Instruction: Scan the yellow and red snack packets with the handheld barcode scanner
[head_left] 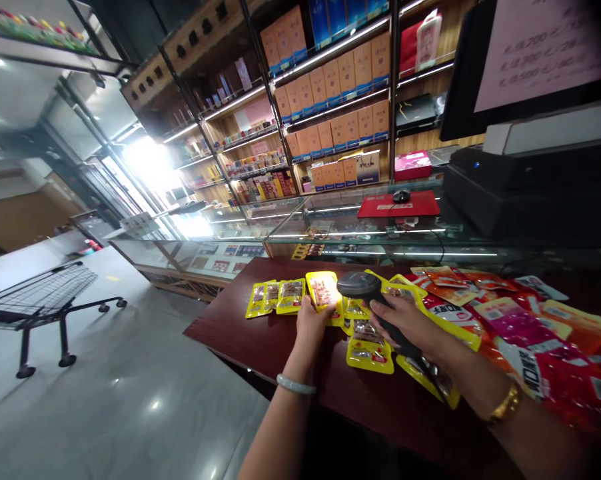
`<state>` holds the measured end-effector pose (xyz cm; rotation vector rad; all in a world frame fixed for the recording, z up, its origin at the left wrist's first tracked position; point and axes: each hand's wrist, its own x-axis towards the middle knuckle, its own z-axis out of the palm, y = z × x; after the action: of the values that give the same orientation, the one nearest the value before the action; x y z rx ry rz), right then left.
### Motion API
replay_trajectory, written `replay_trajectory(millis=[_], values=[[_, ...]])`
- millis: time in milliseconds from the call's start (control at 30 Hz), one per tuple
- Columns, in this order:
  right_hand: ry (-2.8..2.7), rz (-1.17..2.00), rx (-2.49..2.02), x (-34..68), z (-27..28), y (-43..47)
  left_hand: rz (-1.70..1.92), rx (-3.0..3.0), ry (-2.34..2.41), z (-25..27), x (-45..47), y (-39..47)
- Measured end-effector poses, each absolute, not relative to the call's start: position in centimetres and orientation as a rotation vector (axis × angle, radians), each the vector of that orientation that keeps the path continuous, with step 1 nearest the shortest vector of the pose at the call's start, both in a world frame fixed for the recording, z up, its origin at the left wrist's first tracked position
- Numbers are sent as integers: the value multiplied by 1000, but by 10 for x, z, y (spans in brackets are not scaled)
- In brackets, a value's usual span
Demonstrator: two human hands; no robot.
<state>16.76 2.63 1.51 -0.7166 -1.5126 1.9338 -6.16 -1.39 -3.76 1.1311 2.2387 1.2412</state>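
Note:
My left hand [311, 321] grips a yellow snack packet [324, 288] by its lower edge, raised a little at the counter. Wrapped round the handle of a black barcode scanner [359, 284] is my right hand [411, 321]. The scanner's head points left at the packet, which is brightly lit. More yellow packets lie around: one flat packet [370, 353] below the scanner, a packet [290, 296] to the left of my left hand, and several partly hidden under my right arm.
A heap of red, orange and pink snack bags [545, 347] covers the counter's right side. Behind the dark red counter [230, 327] stands a glass display case [290, 223] with a red mat [399, 204] and mouse. A black monitor [460, 73] rises at right; a shopping cart [45, 293] stands left.

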Motion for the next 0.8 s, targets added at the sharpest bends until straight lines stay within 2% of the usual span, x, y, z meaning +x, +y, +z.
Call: replay_trajectory(millis=[133,333,400,467,600,700,800], values=[[-1500,1960,-686,168,15,26,1208,1120,2317,-31,-74,-17],[-1458,1927,-720,169,12,33,1255,1102,3041,1,-96,-27],[-1448,1932,-731,169,11,34,1106,1387,3001,3,-89,-25],[-1444,1932,-743,169,11,33,808,1616,2845,-1,-78,-18],[-1469,1921,-752,169,12,32,350,1679,2696,-13,-60,5],[-1477,1929,-757,169,11,32,222,1678,2623,-16,-59,22],[-1472,1941,-755,169,10,33,296,1645,2516,-16,-66,27]])
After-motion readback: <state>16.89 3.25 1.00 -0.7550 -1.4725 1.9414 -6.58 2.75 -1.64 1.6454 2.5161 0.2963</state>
